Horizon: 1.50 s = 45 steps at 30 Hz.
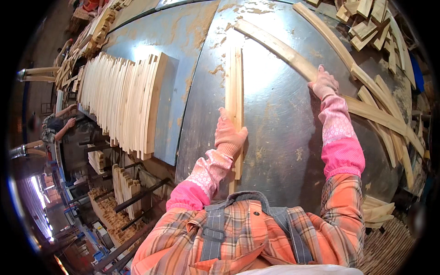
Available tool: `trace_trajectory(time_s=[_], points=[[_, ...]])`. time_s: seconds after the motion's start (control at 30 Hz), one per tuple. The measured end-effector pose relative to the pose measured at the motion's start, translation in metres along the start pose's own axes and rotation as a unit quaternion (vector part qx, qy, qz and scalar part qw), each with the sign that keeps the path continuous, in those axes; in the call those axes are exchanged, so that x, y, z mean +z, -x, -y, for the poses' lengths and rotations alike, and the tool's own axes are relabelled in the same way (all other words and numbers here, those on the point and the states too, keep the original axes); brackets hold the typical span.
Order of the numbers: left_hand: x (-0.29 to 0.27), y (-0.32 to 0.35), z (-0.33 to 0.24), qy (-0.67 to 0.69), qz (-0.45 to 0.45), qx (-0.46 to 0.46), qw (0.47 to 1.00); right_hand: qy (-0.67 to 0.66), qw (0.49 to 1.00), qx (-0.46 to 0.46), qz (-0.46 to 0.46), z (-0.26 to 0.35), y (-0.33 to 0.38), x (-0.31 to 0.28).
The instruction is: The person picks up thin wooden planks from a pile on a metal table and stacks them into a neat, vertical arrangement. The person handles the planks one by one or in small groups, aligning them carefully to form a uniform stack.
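Observation:
Two or three narrow pale wooden strips (233, 78) lie side by side on the metal table (279, 151), pointing away from me. My left hand (230, 135) is closed over their near part, one finger stretched along the left edge. To the right, my right hand (325, 83) grips a long wooden board (279, 48) from above, thumb and fingers around its edges. That board runs slantwise from the far middle toward the right, passing under my hand. Both forearms wear pink sleeve covers. The undersides of my fingers are hidden.
Many strips stand packed in a row (123, 98) on the left tabletop. Loose boards (389, 107) lie crossed at the right edge, with a heap of offcuts (366, 20) at the far right. Sawdust (197, 18) patches the table. Another person's arms (66, 121) show at far left.

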<state>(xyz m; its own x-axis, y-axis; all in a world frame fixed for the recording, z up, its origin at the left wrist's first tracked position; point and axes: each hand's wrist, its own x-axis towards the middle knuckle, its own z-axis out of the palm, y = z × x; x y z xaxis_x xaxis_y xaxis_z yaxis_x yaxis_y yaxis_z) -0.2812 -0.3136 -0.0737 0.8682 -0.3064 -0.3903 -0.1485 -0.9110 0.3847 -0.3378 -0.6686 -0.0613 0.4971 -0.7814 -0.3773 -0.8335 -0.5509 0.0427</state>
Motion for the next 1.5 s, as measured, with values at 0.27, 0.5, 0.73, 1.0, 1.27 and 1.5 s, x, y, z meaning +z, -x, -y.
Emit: trace_trajectory(time_s=[0.27, 0.5, 0.73, 1.0, 1.27, 1.5], points=[[-0.005, -0.008, 0.036, 0.313, 0.025, -0.004, 0.949, -0.748, 0.576, 0.017, 0.331, -0.006, 0.193, 0.089], [-0.037, -0.04, 0.101, 0.669, 0.317, 0.021, 0.672, -0.803, 0.488, 0.027, 0.34, 0.009, 0.295, 0.163], [-0.042, -0.052, 0.152, 0.712, 0.355, -0.107, 0.597, -0.714, 0.654, 0.014, 0.25, 0.094, 0.325, 0.174], [-0.085, -0.064, 0.205, 0.699, 0.364, -0.096, 0.608, -0.685, 0.698, -0.008, 0.208, 0.163, 0.354, 0.176], [-0.126, -0.083, 0.167, 0.33, 0.1, 0.038, 0.938, -0.515, 0.818, -0.059, 0.249, 0.242, 0.355, 0.155], [-0.097, -0.069, 0.141, -0.003, 0.006, 0.093, 0.996, -0.214, 0.934, -0.114, 0.263, 0.303, 0.349, 0.118]])
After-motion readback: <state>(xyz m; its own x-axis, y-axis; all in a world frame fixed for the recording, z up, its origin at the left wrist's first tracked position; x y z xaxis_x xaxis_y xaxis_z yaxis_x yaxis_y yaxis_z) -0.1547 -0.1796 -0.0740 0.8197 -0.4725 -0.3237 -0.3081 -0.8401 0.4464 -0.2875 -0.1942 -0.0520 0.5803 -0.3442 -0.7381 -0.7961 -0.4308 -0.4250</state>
